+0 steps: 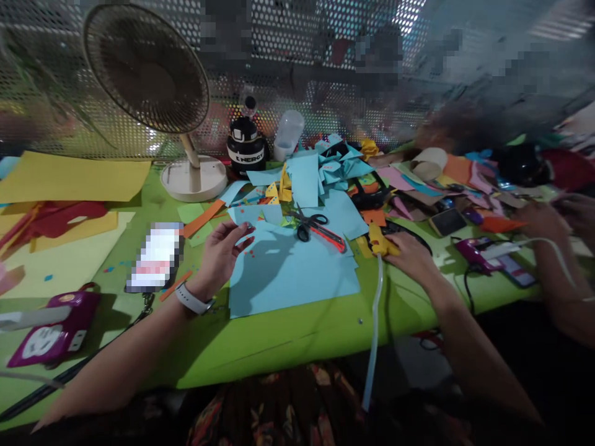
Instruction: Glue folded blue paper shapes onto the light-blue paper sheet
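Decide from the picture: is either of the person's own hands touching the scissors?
No, the scissors lie on blue paper, apart from the left hand and the right hand, which grips the yellow glue gun.

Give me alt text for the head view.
The right hand holds a yellow plastic glue gun beside light-blue paper sheets on a green table; the left hand hovers by their edge, any held item unclear.
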Tool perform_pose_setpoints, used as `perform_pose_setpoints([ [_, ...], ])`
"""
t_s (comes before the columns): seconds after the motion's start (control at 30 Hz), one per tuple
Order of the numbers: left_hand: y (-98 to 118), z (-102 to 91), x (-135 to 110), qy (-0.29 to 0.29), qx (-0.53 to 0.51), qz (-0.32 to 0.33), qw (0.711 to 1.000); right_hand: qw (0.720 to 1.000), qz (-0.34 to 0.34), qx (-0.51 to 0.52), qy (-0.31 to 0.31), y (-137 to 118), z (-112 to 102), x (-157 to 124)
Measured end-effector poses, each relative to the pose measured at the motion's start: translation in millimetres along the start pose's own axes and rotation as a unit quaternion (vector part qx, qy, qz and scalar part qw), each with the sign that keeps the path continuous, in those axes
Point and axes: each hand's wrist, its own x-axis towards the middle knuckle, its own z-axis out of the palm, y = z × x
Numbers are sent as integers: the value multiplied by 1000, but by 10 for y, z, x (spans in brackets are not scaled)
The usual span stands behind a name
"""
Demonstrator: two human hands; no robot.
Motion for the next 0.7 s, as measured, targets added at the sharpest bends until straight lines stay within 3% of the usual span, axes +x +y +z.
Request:
perform_pose_setpoints([
  [0.2,20,5,9,13,11,1,1000,997,-77,3,-7,106,-113,70],
  [0.4,40,-6,33,20,8,7,1000,995,-12,-81,49,-336,-141,26],
  [0.5,61,-1,38,24,11,13,1000,991,-26,-116,60,-517,-84,39],
  [0.7,110,-11,76,30,-4,31,999,994,-73,-74,38,-434,-69,107],
])
